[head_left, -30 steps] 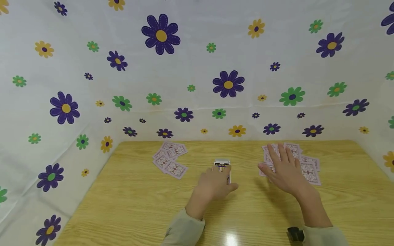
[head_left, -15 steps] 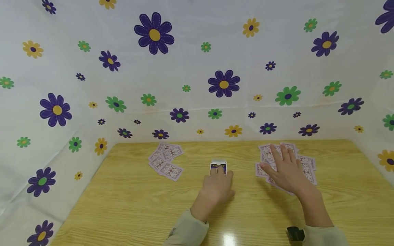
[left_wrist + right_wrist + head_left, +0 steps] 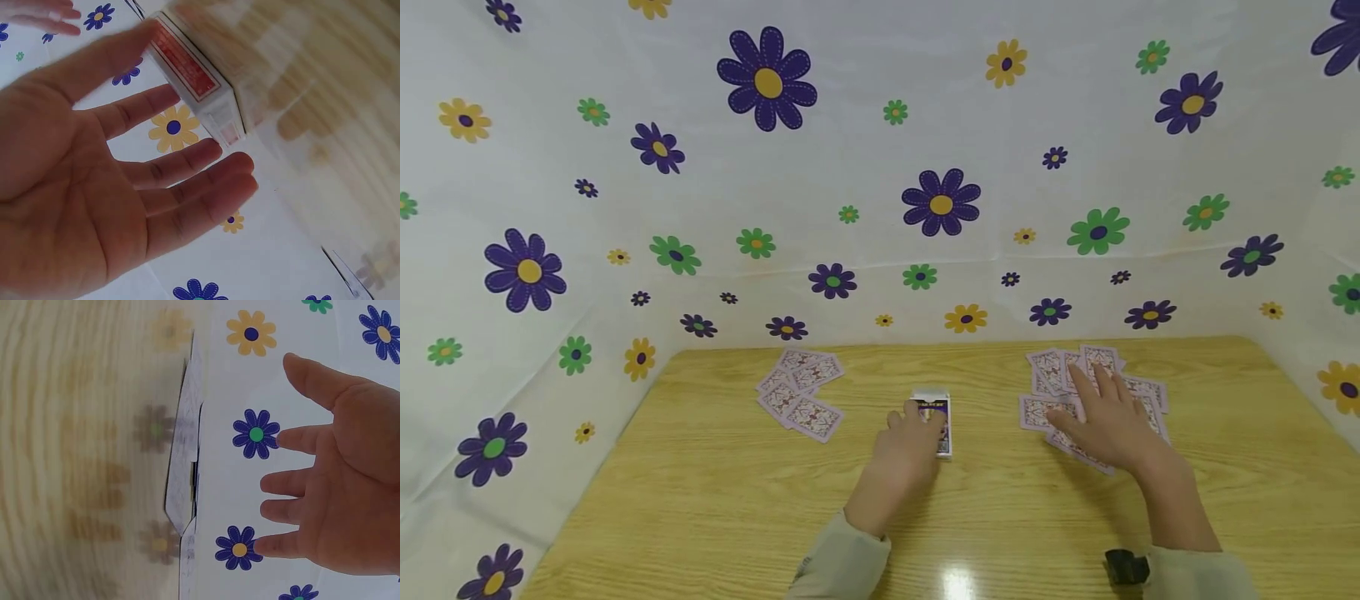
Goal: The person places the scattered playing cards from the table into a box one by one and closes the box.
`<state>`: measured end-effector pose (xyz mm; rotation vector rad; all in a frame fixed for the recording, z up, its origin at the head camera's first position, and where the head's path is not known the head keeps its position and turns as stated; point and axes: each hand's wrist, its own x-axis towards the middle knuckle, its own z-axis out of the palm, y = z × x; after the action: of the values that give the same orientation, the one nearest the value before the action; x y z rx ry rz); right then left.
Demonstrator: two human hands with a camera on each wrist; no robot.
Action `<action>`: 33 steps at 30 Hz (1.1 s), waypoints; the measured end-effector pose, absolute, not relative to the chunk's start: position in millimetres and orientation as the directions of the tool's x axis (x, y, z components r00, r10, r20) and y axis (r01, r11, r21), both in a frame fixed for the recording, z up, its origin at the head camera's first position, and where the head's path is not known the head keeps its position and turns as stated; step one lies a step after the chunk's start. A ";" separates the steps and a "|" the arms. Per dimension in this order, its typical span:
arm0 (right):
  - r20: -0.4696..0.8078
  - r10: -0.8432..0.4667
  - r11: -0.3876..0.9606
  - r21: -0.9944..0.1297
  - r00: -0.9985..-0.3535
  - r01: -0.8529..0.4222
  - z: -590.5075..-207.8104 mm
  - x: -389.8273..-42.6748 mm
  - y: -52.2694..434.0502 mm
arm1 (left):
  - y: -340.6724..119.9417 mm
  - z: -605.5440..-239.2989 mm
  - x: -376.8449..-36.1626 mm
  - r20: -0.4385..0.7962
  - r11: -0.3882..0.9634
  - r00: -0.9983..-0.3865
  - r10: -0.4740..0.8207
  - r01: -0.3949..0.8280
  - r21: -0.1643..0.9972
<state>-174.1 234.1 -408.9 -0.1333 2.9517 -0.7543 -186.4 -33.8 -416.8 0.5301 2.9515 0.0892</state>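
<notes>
- Card box (image 3: 934, 421) stands mid-table; the left hand (image 3: 904, 450), fingers loosely extended, has slid to its left side, touching, not gripping.
- Right hand (image 3: 1108, 425), flat and spread, has settled lower on the scattered cards (image 3: 1060, 383).
</notes>
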 end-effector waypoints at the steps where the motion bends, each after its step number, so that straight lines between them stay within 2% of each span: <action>1: -0.076 -0.107 0.873 -0.484 -0.991 -0.057 -409.9 -174.2 235.4 | -34.4 -416.4 -186.5 -0.130 0.935 -0.927 0.351 0.340 0.095; 11: -0.144 -0.102 0.891 -0.453 -0.984 -0.027 -419.5 -175.6 239.2 | -34.9 -413.5 -186.0 -0.164 0.937 -0.929 0.332 0.305 0.173; 20: -0.159 -0.134 0.901 -0.431 -0.978 -0.054 -421.9 -177.4 242.0 | -34.8 -414.0 -188.5 -0.131 0.931 -0.927 0.351 0.330 0.155; 26: -0.171 -0.140 0.911 -0.407 -0.975 -0.060 -421.0 -178.0 244.5 | -35.1 -414.6 -189.6 -0.159 0.933 -0.922 0.354 0.334 0.137; 33: -0.172 -0.143 0.916 -0.395 -0.975 -0.065 -420.6 -176.9 246.5 | -35.5 -415.6 -189.4 -0.145 0.921 -0.915 0.377 0.355 0.159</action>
<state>-176.9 246.5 -420.6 -0.1578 2.8803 -0.5838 -189.4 -35.5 -415.6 0.5584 2.9087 0.1935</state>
